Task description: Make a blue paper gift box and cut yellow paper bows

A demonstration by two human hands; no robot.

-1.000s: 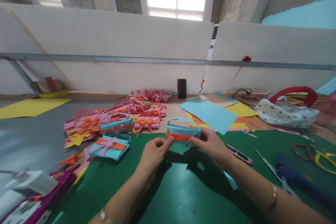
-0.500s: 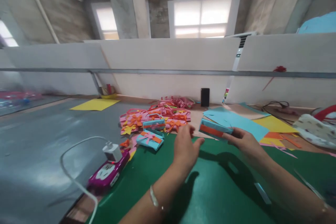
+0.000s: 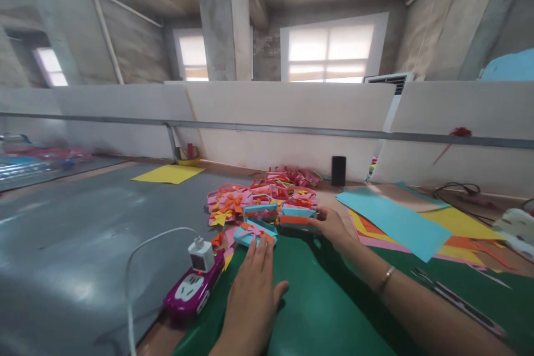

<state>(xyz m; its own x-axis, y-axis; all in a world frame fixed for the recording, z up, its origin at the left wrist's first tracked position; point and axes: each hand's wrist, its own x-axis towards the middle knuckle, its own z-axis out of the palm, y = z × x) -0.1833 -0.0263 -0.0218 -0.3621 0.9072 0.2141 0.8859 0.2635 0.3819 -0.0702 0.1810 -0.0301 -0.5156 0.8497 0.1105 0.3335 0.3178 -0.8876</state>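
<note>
An orange-banded blue bag (image 3: 297, 212) is standing by the far edge of the green mat (image 3: 317, 300); whether its base is touching down is hard to tell. The right hand (image 3: 331, 225) is gripping its right end between thumb and fingers, hiding that corner. The left hand (image 3: 252, 283) is lying open, its fingers stretching forward over the near side of a bow-topped blue bag (image 3: 246, 233) and covering part of it; whether they are pressing cannot be told. A third blue bag (image 3: 258, 210) is standing just behind that one, its lower part disappearing from sight, making three blue bags. Beyond them a pink heap (image 3: 227, 196) is overlapping too thickly to count.

To the left, one purple power strip (image 3: 194, 292) is carrying one white charger (image 3: 201, 256), whose cable (image 3: 128, 283) is running out of view at the bottom. The grey surface (image 3: 83, 245) is spreading further left, bearing one yellow sheet (image 3: 167, 175). On the right, a blue sheet (image 3: 392, 217) is overlapping others, and a pale bundle (image 3: 515, 231) is being cut off by the edge of view. One black phone (image 3: 339, 171) is leaning against white boards (image 3: 292, 105), above which three windows are glowing.
</note>
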